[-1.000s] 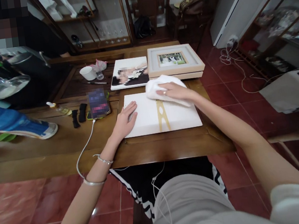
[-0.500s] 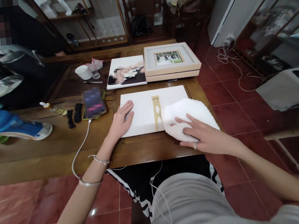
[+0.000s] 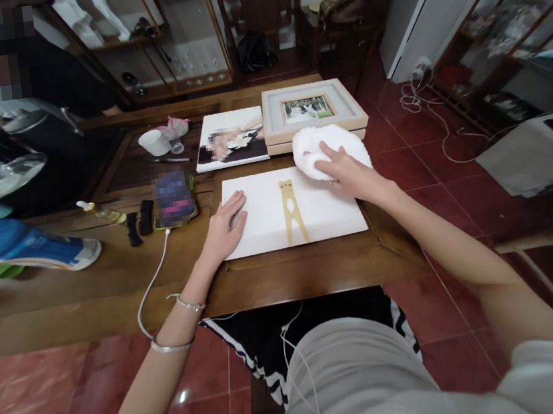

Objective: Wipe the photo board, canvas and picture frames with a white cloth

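A white rectangular board [image 3: 258, 219] lies flat on the wooden table in front of me, with a tan cat-headed, long-legged shape [image 3: 290, 208] at its middle. My left hand [image 3: 227, 226] rests on the board's left edge, fingers stretched out and holding nothing. In my right hand [image 3: 350, 171] is a fluffy white cloth [image 3: 349, 141], gripped and bunched under the fingers. The cloth covers the board's far right corner and reaches up against the front of the framed photo [image 3: 312, 107].
Beside the frame lies a photo print [image 3: 233, 146]. Further left are a white cup [image 3: 154, 143], a phone [image 3: 175, 199] on a white cable, a dropper bottle [image 3: 103, 212] and a large blue bottle [image 3: 23, 241]. Another person [image 3: 62, 65] is at the far left.
My right hand has moved the white cloth away from me, from the board's near right side to its far right corner. The left hand stays in place on the board.
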`<state>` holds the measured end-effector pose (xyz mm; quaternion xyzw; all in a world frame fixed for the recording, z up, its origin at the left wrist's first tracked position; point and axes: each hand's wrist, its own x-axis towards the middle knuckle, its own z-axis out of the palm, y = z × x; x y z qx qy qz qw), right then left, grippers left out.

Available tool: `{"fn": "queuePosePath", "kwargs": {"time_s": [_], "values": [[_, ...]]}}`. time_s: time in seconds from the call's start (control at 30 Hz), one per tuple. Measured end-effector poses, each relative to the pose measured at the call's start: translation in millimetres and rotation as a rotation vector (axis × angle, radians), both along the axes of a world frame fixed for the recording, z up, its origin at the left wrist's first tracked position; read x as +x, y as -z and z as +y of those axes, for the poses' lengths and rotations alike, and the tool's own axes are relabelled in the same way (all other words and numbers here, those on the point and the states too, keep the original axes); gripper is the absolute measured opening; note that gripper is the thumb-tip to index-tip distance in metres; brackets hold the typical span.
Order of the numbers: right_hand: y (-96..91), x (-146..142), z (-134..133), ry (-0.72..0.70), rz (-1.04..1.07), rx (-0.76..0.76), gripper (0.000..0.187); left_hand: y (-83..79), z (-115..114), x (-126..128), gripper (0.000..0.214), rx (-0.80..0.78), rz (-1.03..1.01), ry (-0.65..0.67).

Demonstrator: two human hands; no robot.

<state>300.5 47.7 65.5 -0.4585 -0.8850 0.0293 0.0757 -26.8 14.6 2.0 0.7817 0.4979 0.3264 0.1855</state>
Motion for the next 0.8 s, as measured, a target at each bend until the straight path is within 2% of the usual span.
{"fn": "queuePosePath", "kwargs": {"time_s": [0.1, 0.23, 0.37, 0.47, 0.53, 0.63, 0.7, 0.8], "values": [[10.7, -9, -14, -0.038, -0.091, 0.000, 0.058, 0.1, 0, 0, 0.041, 0.001, 0.000, 0.000], [12.3, -18, -62, -0.071, -0.122, -0.048, 0.056, -0.6, 0, 1, 0.041, 0.004, 0.002, 0.001], [-4.2, -14, -122, -0.158, -0.088, -0.126, 0.056, -1.7, -1, 1, 0.041, 0.009, 0.015, -0.001], [-28.6, 4, -146, -0.219, -0.001, -0.173, 0.050, -1.7, -1, 1, 0.040, 0.013, 0.016, -0.001], [-45.5, 18, -143, -0.192, 0.117, -0.064, 0.042, -1.4, -1, 1, 0.041, 0.016, 0.013, -0.003], [-57.3, 32, -114, -0.079, 0.236, 0.261, 0.033, -1.0, -1, 0, 0.041, 0.013, 0.006, 0.000], [-51.5, 33, -86, -0.017, 0.198, 0.375, 0.032, -0.9, 0, 0, 0.041, 0.009, 0.003, 0.004], [-26.6, 20, -47, 0.002, 0.043, 0.291, 0.040, -0.7, 0, -1, 0.040, 0.008, 0.002, 0.005]]}}
